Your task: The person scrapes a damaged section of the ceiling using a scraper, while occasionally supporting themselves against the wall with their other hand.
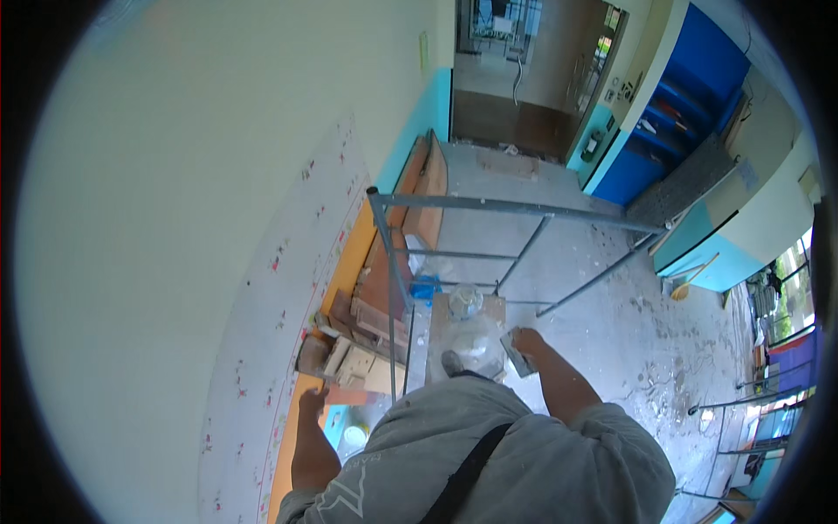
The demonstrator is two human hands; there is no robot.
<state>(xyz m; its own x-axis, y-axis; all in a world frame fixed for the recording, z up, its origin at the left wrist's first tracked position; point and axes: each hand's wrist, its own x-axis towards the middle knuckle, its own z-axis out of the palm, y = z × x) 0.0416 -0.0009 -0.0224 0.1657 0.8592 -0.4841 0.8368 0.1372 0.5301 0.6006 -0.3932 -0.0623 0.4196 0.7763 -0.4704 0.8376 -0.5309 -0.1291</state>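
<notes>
My right hand [527, 341] is closed around a flat, grey-white plastering trowel [515, 355], held out to the right of a narrow scaffold board [443, 325]. On that board, in front of my body, stand a clear round container [465, 301] and a whitish, plastic-looking heap [472, 341]. A dark shoe [451, 361] shows at the board's near end. Low on the left, my left hand [312, 401] hangs close to the wall, its fingers loosely apart with nothing visible in them.
Grey scaffold rails [515, 206] enclose the board ahead. Wooden boards and offcuts [353, 362] lie along the left wall [192, 175], near a white bucket [354, 437]. A blue shelf unit [668, 113] and a broom [682, 292] stand right, beyond the stained floor [602, 306].
</notes>
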